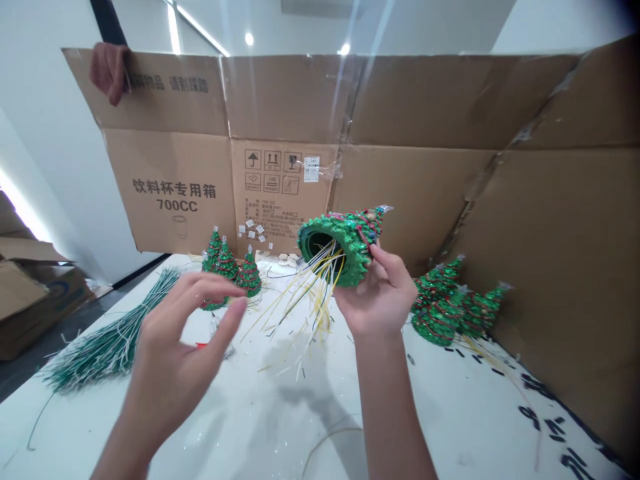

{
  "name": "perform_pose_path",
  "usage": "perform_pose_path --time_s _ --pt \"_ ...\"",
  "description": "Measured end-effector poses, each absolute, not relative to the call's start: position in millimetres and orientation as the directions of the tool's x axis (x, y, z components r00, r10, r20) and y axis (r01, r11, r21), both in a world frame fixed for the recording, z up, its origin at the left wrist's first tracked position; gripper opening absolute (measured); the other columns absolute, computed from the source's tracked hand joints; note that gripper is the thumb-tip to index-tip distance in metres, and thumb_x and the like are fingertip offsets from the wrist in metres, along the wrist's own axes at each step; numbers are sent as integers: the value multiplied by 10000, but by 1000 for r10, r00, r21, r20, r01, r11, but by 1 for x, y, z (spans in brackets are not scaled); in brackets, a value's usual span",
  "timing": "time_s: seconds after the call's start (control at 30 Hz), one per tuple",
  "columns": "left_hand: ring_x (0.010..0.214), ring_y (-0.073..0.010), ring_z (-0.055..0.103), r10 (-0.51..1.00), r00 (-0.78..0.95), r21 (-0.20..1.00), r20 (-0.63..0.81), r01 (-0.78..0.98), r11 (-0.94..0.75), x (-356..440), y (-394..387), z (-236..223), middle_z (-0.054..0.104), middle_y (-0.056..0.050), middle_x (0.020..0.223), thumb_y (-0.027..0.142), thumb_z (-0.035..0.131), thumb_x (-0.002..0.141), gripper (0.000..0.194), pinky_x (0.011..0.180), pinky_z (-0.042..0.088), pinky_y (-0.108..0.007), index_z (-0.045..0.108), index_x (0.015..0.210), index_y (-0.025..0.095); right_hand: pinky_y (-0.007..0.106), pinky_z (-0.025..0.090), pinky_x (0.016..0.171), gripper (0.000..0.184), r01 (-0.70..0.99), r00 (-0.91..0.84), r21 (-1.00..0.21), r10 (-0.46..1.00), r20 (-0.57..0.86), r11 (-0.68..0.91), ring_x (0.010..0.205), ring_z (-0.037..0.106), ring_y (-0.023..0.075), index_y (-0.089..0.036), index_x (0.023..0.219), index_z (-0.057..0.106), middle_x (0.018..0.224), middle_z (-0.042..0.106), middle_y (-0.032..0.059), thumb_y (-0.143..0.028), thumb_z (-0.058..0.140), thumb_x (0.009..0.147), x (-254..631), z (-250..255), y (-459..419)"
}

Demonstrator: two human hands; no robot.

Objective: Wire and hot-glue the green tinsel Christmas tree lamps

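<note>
- Corrugated cardboard sheet (285,100), an opened-out carton printed with Chinese text and handling symbols, stands upright along the far edge of the work surface; a co-worker's hand (109,72) grips its upper left edge.
- White table (240,433) extends toward the camera from the sheet's base. Cardboard boxes (25,307) lie on the floor left of the sheet.
- Small tree figures (225,263) stand in a group of three before the sheet's centre-left; a denser tree cluster (443,303) stands before its right portion.
- Green glittered tree (350,243) is held in front of the sheet's centre, tip toward upper right, hollow base toward left.
- Right hand (377,293) is closed around the tree's flank. This grip is sound: it leaves the hollow base unobstructed.
- Left hand (185,340) is open and empty, fingers curved, thumb apart, just left of the wires.
- Yellow and white wires (320,293) fan out of the hollow base, hanging free.
- Green-and-white wire bundle (113,347) lies on the table, left of the sheet's base.
</note>
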State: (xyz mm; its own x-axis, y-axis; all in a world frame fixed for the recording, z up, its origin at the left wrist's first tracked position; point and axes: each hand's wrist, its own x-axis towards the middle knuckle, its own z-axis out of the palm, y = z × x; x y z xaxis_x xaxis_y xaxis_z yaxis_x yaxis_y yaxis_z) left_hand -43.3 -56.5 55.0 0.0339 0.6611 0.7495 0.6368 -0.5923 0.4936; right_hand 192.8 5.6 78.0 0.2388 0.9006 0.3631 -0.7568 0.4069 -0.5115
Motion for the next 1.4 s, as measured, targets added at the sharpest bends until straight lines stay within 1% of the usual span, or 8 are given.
perform_pose_path --time_s 0.07,0.13,0.27,0.43,0.73,0.97,1.2,1.4 --pt "921 -170 656 609 92 500 788 481 -720 -7 -50 86 707 4 981 244 690 1034 75 826 509 -319 740 982 263 374 621 936 138 -762 221 -525 915 338 378 917 758 210 -283 957 783 848 790 -20 -253 723 837 191 78 5" --pt "970 -172 654 555 106 472 825 411 -780 21 -39 99 709 -6 1004 211 723 1012 61 881 513 -337 770 992 244 396 622 976 73 -757 190 -550 925 329 351 921 764 222 -282 888 773 810 784 -20 -281 715 843 191 78 4" --pt "1066 -224 596 491 27 433 871 431 -792 53 -20 94 700 -48 1084 174 778 961 97 955 495 -405 828 992 251 459 582 1087 223 -689 177 -618 915 363 379 1039 778 266 -318 1051 797 883 823 -16 -327 696 852 191 79 3" --pt "1177 -288 527 507 -54 459 860 516 -724 67 -12 83 664 -64 1193 228 817 946 104 1024 408 -499 862 972 318 435 587 1062 386 -607 245 -664 898 365 436 1101 765 267 -341 1234 764 1026 838 2 -353 690 856 193 78 2" --pt "1126 -282 504 464 -74 424 883 549 -720 72 -6 76 552 -63 1159 210 755 971 81 989 380 -479 783 918 264 513 606 1091 795 -641 217 -593 856 469 487 1278 722 312 -379 1566 502 1357 761 29 -268 740 817 188 78 -3" --pt "1091 -291 484 434 -72 388 898 598 -702 69 -9 76 513 -76 1125 203 698 978 67 961 400 -477 732 968 260 501 626 1070 871 -614 202 -623 860 469 484 1283 720 334 -381 1595 444 1377 746 53 -293 762 788 185 77 -6" --pt "1104 -287 482 457 -57 413 887 541 -733 68 -9 76 484 -70 1123 230 683 996 79 969 410 -484 744 967 272 479 622 1058 903 -618 198 -614 854 482 490 1221 745 316 -390 1637 401 1327 767 45 -293 738 805 184 75 -6" --pt "1123 -283 479 484 -55 438 874 524 -730 69 -9 73 457 -68 1140 213 643 1002 116 1024 409 -510 741 968 265 508 628 1050 978 -602 213 -633 861 461 488 1255 733 340 -408 1643 382 1378 749 44 -302 758 747 184 77 -6"
